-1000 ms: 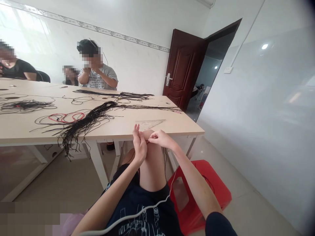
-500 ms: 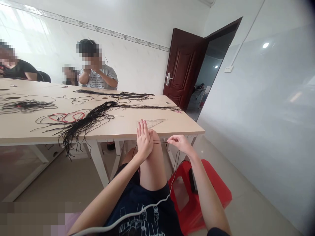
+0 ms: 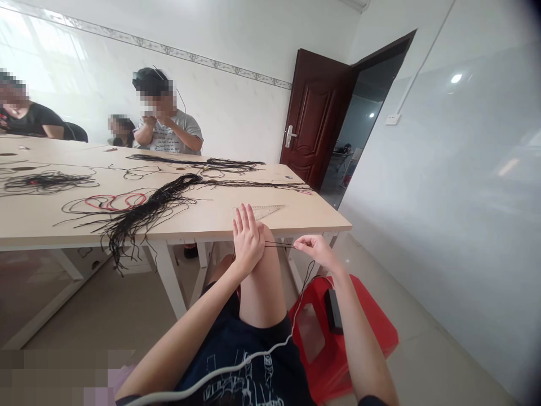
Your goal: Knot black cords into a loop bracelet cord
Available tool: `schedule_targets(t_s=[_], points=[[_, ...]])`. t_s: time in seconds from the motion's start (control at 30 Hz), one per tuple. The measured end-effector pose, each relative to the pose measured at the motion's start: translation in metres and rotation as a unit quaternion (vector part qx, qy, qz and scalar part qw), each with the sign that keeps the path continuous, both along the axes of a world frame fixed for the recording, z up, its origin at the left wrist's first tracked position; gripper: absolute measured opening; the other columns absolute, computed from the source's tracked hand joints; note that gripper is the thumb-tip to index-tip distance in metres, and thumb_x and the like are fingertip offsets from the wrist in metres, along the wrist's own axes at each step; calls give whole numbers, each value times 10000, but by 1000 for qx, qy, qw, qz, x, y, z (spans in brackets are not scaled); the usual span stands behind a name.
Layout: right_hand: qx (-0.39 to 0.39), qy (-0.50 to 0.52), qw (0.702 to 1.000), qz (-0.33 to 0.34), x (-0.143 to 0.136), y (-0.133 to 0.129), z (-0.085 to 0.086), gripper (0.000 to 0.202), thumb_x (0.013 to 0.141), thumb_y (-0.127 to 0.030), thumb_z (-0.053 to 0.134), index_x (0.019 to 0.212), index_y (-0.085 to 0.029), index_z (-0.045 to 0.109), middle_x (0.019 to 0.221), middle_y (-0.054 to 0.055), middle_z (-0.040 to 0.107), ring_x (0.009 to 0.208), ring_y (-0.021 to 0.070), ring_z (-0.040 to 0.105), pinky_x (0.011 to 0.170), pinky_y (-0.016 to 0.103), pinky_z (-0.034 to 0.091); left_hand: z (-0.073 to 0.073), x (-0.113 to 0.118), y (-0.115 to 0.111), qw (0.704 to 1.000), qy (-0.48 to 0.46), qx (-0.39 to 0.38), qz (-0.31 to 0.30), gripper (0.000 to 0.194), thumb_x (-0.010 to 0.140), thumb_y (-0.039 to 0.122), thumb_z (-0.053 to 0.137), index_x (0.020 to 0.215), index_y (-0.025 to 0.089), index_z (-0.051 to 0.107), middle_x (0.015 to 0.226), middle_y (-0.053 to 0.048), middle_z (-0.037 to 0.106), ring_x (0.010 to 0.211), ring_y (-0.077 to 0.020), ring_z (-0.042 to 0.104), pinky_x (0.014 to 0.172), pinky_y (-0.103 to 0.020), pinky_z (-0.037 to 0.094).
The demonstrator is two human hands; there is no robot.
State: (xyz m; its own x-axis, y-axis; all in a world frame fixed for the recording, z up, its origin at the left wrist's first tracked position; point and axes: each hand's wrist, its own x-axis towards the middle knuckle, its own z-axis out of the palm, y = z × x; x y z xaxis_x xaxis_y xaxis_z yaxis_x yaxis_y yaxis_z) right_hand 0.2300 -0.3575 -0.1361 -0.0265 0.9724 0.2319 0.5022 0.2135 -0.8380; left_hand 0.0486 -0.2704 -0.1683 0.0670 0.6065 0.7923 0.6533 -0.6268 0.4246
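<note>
Thumb and fingertips [image 3: 299,244] of the right hand [image 3: 316,251] are pressed together on black cord [image 3: 279,243], two strands of which are stretched side by side across to the left hand [image 3: 248,241]. The left hand is laid over a bent, bare knee [image 3: 270,248], its fingers extended upward and only slightly parted; whether the cord is gripped beneath that palm cannot be told. Below the right hand, dark strands are hung in loose loops near a red plastic stool [image 3: 374,324], on which a black box [image 3: 333,312] is set, partly hidden by the forearm. A white cable [image 3: 236,367] is draped across the dark clothing on the lap. Just beyond the left fingertips, a clear set square [image 3: 270,211] is laid near the edge of a pale table [image 3: 308,211]. Farther left, a thick bundle of black cords [image 3: 156,204] is spread over the tabletop, its loose ends hung past the front edge, with red cord [image 3: 93,206] looped beside it. Across the table, a co-worker in a gray printed shirt [image 3: 173,135] is seen with both hands raised near the face. A dark red door [image 3: 316,113] is left ajar behind.
</note>
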Motion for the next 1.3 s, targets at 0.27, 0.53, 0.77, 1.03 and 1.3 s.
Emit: schedule_targets(t_s=[0.27,0.53,0.77,1.03,1.3], points=[[-4,5,1000,-8,0,-5,-6,262,766,-393,543,719,-150,630,720,34,641,675,159,561,671,289,421,-10,-4,-10,994,87,58,-45,599,881,260,322,1421,71,143,1487,-155,162,1385,-274,30,1117,-489,69],[-11,8,1000,-14,0,-9,-8,251,768,-385,549,717,-153,629,710,27,626,670,153,550,672,279,408,-38,-12,-24,985,128,69,-90,619,853,376,383,1389,83,286,1451,-150,283,1377,-318,84,1117,-477,33],[-6,11,1000,-1,0,-9,-5,257,773,-382,538,717,-146,624,706,25,625,671,151,548,666,275,401,-28,-13,-20,990,79,1,-116,565,874,336,315,1394,117,279,1487,-115,208,1388,-288,37,1112,-495,15],[-9,-9,995,103,-27,14,40,229,754,-342,552,728,-131,635,693,11,609,640,120,513,630,244,377,28,-41,-32,958,18,-155,-241,307,820,421,473,1000,241,645,1118,-66,653,1161,-279,511,1068,-525,228],[-18,-85,980,177,-105,45,76,169,742,-258,548,688,-113,617,628,-24,532,591,90,447,555,215,317,43,-108,-21,927,-110,-238,-268,264,674,435,640,798,205,676,762,-66,702,783,-240,638,758,-344,511]])
